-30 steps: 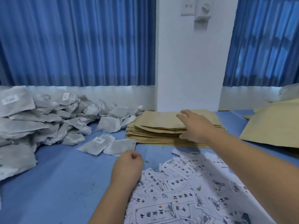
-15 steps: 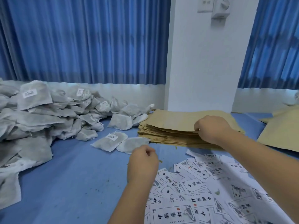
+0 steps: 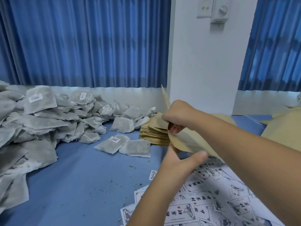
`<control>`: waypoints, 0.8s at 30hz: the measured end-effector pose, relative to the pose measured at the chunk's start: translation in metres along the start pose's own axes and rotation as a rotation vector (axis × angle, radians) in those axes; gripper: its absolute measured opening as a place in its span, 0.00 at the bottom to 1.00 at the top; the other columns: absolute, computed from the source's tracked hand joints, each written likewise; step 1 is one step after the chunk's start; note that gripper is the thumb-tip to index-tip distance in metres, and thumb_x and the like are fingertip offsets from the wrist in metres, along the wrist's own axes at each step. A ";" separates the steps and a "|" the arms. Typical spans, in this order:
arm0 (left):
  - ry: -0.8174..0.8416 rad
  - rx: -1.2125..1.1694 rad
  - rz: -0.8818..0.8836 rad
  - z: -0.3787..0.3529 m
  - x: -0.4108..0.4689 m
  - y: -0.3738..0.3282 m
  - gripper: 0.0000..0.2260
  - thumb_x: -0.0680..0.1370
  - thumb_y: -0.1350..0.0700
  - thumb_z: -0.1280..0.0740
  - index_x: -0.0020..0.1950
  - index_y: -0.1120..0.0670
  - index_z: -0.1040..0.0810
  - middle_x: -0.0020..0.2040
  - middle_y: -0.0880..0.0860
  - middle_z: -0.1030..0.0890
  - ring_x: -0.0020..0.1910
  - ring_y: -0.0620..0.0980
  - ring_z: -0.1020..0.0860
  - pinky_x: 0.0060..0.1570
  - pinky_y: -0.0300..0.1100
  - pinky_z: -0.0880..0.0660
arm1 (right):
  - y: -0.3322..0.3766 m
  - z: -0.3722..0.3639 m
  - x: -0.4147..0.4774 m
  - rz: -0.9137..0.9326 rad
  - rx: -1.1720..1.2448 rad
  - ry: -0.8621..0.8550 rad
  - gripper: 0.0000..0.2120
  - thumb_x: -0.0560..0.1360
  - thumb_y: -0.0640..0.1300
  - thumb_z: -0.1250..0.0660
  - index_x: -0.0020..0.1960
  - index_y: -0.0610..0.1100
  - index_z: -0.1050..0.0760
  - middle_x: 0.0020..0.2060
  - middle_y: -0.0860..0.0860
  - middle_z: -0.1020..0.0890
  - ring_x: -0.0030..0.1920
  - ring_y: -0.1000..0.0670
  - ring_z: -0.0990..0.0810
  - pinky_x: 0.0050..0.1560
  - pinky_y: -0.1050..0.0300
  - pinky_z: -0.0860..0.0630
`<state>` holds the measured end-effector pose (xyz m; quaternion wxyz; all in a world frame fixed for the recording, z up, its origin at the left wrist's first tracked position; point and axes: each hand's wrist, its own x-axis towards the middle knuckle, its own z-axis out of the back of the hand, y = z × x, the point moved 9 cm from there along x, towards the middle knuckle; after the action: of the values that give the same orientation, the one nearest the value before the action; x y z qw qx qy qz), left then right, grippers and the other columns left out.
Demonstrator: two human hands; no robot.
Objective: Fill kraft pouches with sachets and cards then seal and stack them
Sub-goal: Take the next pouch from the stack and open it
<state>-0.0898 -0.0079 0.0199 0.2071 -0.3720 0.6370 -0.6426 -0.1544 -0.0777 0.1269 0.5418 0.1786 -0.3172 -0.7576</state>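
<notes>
Head view: our left hand [image 3: 180, 162] and right hand [image 3: 179, 114] both grip one pouch [image 3: 187, 142], lifted above the desk [image 3: 81, 176] near its stack [image 3: 154, 136]. Thin, flat tan paper (bowed open at the mouth) may tear if we pull hard. Loose sachets [image 3: 112, 143] look soft, grey, pillowy; cards [image 3: 195, 201] flat, slick.

The pouch [image 3: 190, 142] swallows the fingers [image 3: 175, 129] of the right hand [image 3: 179, 115] bar the tips, and the left hand [image 3: 180, 162] has its own tucked behind it. Both hands block the right end of the pouch stack [image 3: 153, 133]. The sachet heap [image 3: 35, 128] runs off the left edge, the cards [image 3: 203, 207] off the bottom, and the sachet labels [image 3: 35, 97] are too small to read.
</notes>
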 end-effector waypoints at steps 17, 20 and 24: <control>-0.599 -0.529 0.156 0.090 -0.002 0.024 0.10 0.81 0.59 0.41 0.61 0.61 0.32 0.44 0.64 0.17 0.36 0.58 0.16 0.31 0.48 0.19 | -0.003 -0.050 -0.047 0.392 -0.333 0.295 0.10 0.67 0.56 0.28 0.47 0.54 0.21 0.41 0.61 0.20 0.45 0.60 0.22 0.47 0.63 0.26; -0.571 -0.554 0.104 0.091 0.004 0.027 0.04 0.81 0.60 0.40 0.53 0.59 0.27 0.37 0.54 0.15 0.34 0.52 0.16 0.32 0.48 0.19 | -0.014 -0.056 -0.049 0.385 -0.425 0.312 0.16 0.65 0.57 0.25 0.50 0.54 0.22 0.45 0.60 0.22 0.48 0.59 0.23 0.51 0.60 0.25; -0.475 -0.657 0.034 0.084 0.011 0.025 0.11 0.80 0.63 0.38 0.62 0.60 0.26 0.49 0.59 0.15 0.44 0.58 0.16 0.34 0.47 0.19 | -0.013 -0.041 -0.046 0.428 -0.399 0.206 0.13 0.65 0.52 0.24 0.48 0.53 0.22 0.45 0.58 0.21 0.47 0.56 0.22 0.48 0.60 0.25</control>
<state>-0.0396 -0.0746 -0.0095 0.2291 -0.5460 0.7489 -0.2975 -0.1222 -0.0440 0.0847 0.7426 0.0737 -0.1357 -0.6516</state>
